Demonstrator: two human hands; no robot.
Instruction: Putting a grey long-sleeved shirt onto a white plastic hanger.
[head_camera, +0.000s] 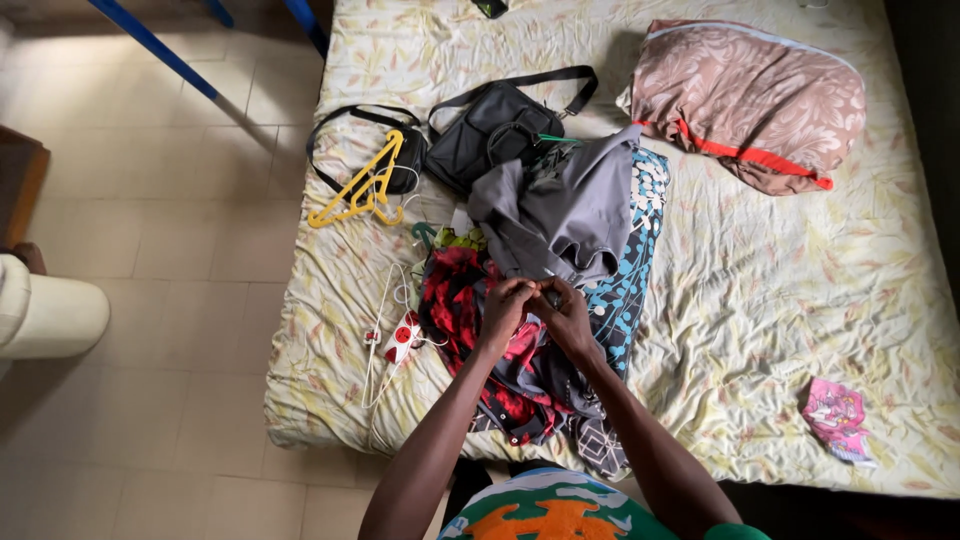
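At the near edge of a bed (760, 300) covered in a pale leaf-patterned sheet, a person leans over a heap of clothes. The left hand (503, 305) and right hand (565, 312) meet, touching each other, on top of the heap, both with fingers curled in and pinching a fold of the grey garment (565, 210). That grey garment lies across the middle of the pile, spreading away toward the far side. Under it on the left is a red and black patterned cloth (455, 290), and on the right a blue and white patterned cloth (630, 270).

Beyond the pile, further up the bed, lies a black shoulder bag (490, 130) with its strap looped out. Left of it a yellow clothes hanger (362, 185) rests on a second, smaller black bag (405, 165). At the far right sits a brown floral pillow (750, 100) with a red trim. Near the left edge a white cable with a red and white plug (402, 335) trails down. A small pink cloth (835, 415) lies alone at the near right.
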